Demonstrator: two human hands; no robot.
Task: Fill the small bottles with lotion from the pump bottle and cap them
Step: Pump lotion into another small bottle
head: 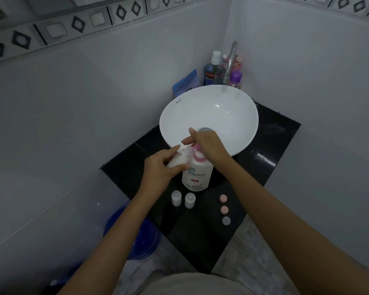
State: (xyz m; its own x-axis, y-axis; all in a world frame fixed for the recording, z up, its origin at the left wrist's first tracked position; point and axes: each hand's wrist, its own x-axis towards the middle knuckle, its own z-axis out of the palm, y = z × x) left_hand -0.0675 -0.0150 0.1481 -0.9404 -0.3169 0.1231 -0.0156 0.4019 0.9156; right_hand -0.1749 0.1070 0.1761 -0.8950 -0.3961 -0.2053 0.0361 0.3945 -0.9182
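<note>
A white pump bottle (197, 174) with a pink collar stands on the black counter (200, 231) in front of the basin. My right hand (209, 145) lies flat on top of its pink pump head. My left hand (160, 169) holds a small white bottle (178, 159) tilted, its open neck up against the pump spout. Two more small white bottles (176, 198) (189, 200) stand uncapped on the counter just in front of the pump bottle. To their right lie three loose caps: two pink caps (223, 198) (224, 209) and a grey-blue cap (226, 220).
A white round basin (232, 116) sits behind the pump bottle, with a chrome tap (230, 60) over it. Mouthwash (211, 71), a purple-capped bottle (235, 78) and a blue pouch (185, 84) stand in the corner. A blue bucket (141, 239) is on the floor at the left.
</note>
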